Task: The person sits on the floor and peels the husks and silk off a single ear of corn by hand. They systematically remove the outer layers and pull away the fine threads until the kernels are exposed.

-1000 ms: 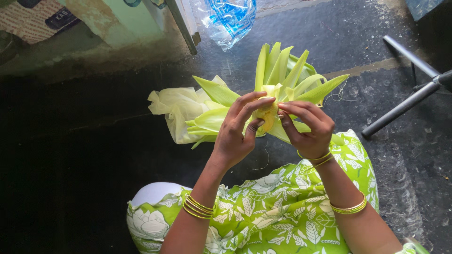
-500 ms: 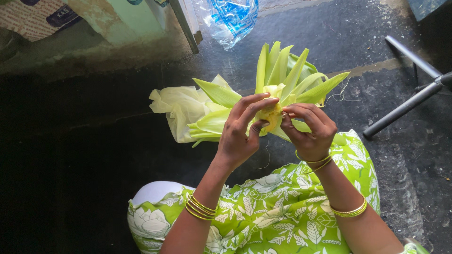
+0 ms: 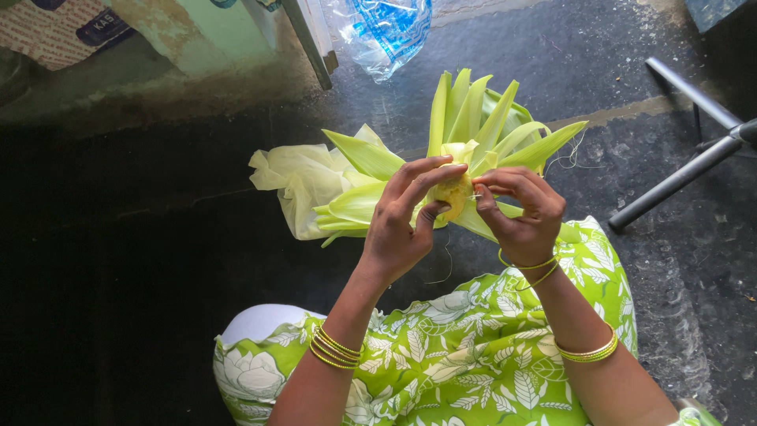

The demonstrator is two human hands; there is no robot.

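Above the person's lap, over the green leaf-print cloth [image 3: 473, 355], both hands meet on a fan of pale green leaf strips [image 3: 473, 118] gathered around a small yellow core [image 3: 453, 192]. Left hand [image 3: 402, 221] is curled around the near side of that core, thumb tucked beneath it and the fingers [image 3: 418, 170] arched over its top, so the bundle is pinched at its base. Right hand [image 3: 524, 213] comes in from the other side of the core, its fingertips [image 3: 489, 180] drawn close together at the core's edge; they seem to nip something thin there, though what exactly cannot be told. Long leaf blades spread upward and outward beyond the core, and further blades trail off to the left of it, over a crumpled pale-yellow sheet [image 3: 296, 177] lying on the dark floor [image 3: 158, 260]. Gold bangles [image 3: 335, 351] ring the left wrist, with more on the right forearm. Farther from the core, past the leaf tips, lies a clear plastic bag with blue print [image 3: 386, 31]; to its right stand grey metal legs [image 3: 686, 170].
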